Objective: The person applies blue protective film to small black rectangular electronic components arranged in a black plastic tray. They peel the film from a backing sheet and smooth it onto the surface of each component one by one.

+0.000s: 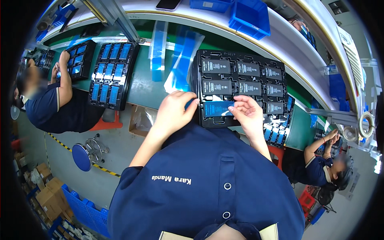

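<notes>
Green worktop [141, 72] curves across the upper half of the frame beneath a pale shelf [192, 17], where a phone [168, 4] is cut off by the top edge. Right of centre lies a black tray [197, 76] of flat dark packs; one pack covered in blue film [217, 109] sits in its lower left slot, its right end partly hidden by the right hand [247, 112]. That hand's thumb and index finger meet the pack's end, but whether they pinch the film cannot be told. The left hand [176, 111] is at the tray's left edge, thumb and index near each other; whether anything is between them is unclear. Glare blurs the clear film strips [184, 64] above. Beyond the right wrist, another tray of blue-covered packs [276, 132] shows only in part.
</notes>
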Available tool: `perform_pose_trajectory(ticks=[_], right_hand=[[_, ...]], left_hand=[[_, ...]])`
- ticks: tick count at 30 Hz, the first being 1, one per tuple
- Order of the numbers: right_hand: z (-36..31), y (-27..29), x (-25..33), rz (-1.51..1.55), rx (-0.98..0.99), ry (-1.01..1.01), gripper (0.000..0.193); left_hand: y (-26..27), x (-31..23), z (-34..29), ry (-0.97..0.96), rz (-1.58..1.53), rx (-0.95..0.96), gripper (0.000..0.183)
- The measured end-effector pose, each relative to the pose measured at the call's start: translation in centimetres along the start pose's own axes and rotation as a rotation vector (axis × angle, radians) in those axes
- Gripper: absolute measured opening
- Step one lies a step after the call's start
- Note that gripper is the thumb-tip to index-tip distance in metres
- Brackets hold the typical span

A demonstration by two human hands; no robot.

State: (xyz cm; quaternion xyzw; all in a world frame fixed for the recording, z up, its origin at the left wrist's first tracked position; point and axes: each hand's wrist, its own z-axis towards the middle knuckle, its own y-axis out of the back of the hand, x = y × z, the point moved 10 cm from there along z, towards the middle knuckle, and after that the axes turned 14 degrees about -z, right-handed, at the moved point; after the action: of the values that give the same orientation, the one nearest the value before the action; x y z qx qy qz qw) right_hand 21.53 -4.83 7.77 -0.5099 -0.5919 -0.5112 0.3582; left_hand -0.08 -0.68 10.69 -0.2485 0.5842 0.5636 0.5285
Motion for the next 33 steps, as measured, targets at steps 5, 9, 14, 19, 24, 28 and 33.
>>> perform_pose_trajectory(ticks=[5,9,14,19,24,28,33], right_hand=[[0.4,-0.2,-0.6,-0.042,0.021,-0.027,0.028],[0.4,-0.3,-0.6,-0.082,0.015,-0.046,0.026],[0.2,-0.4,-0.5,-0.076,0.014,-0.051,0.024],[0.2,-0.4,-0.8,-0.052,0.011,-0.054,0.023],[0.2,-0.3,-0.9,-0.068,0.010,-0.054,0.022],[0.2,-0.3,-0.9,-0.074,0.001,-0.045,0.022],[0.1,-0.3,-0.7,-0.105,-0.007,-0.026,0.021]], left_hand=[[-1.2,1.1,-0.9,-0.065,-0.078,-0.111,0.009],[-1.0,1.0,-0.8,-0.084,-0.085,-0.138,0.009],[-1.1,0.9,-0.8,-0.082,-0.085,-0.127,0.008],[-1.3,0.9,-0.5,-0.054,-0.059,-0.079,0.009],[-1.3,0.6,-0.3,-0.030,-0.043,-0.057,0.010],[-1.4,0.3,-0.4,-0.062,-0.033,-0.060,0.011],[-1.3,-0.2,-0.4,-0.028,0.033,-0.056,0.020]])
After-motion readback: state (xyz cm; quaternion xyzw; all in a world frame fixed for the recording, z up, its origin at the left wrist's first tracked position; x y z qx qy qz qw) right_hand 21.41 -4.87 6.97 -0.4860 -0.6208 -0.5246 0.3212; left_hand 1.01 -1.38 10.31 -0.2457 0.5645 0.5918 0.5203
